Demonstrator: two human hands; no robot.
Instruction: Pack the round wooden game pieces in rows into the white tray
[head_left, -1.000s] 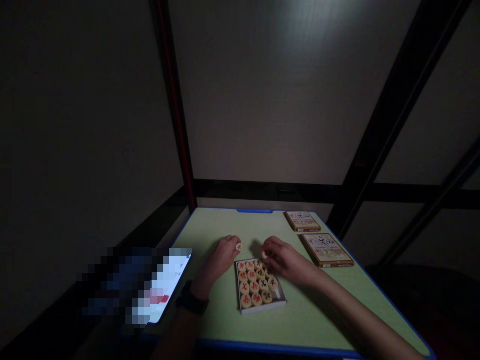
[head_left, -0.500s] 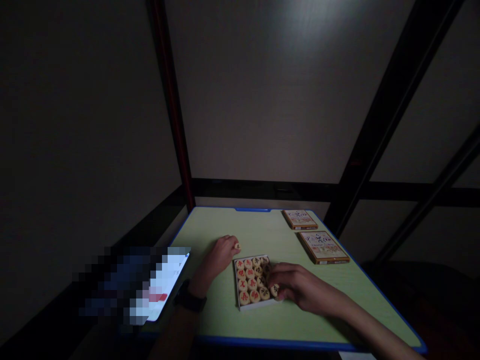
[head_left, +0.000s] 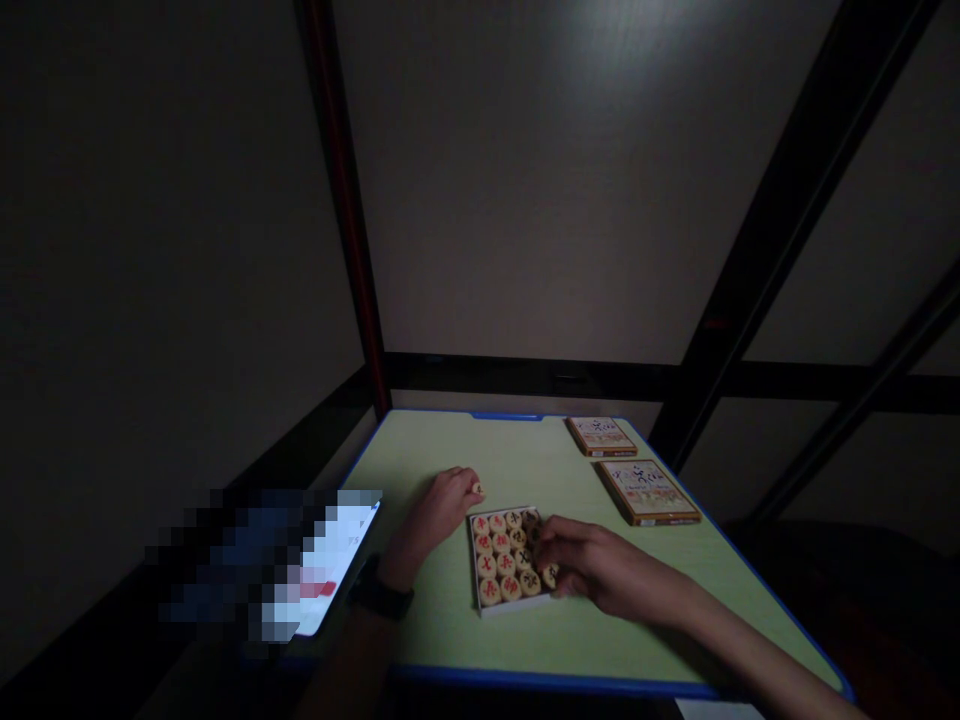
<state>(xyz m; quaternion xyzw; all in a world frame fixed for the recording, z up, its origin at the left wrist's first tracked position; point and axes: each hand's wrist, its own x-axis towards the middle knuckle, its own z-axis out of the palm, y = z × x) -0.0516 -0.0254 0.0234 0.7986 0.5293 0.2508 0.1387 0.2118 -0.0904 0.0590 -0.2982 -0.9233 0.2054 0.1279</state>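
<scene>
Resting in tray: round game pieces [head_left: 504, 562], about fourteen visible, rows touching
Tray [head_left: 517, 605]: one, mid tabletop [head_left: 442, 640]
Right hand [head_left: 581, 562]: fingers pinching one disc [head_left: 550, 576] at the tray's right edge
Left hand [head_left: 439, 510]: fingers curled, one loose piece [head_left: 478, 489] at the fingertips
Boxes [head_left: 649, 491]: two, far right
Phone [head_left: 330, 565]: one, left edge

No text, brand or number is legible. The round game pieces [head_left: 504, 555] in the shallow box [head_left: 480, 600] carry red or black characters, one per piece, too small to identify. The two flat box lids [head_left: 646, 492] at the counter's [head_left: 450, 630] far right corner show printed artwork with dark markings; the wording cannot be made out. The lit phone screen [head_left: 330, 565] at the left is blurred and unreadable.
</scene>
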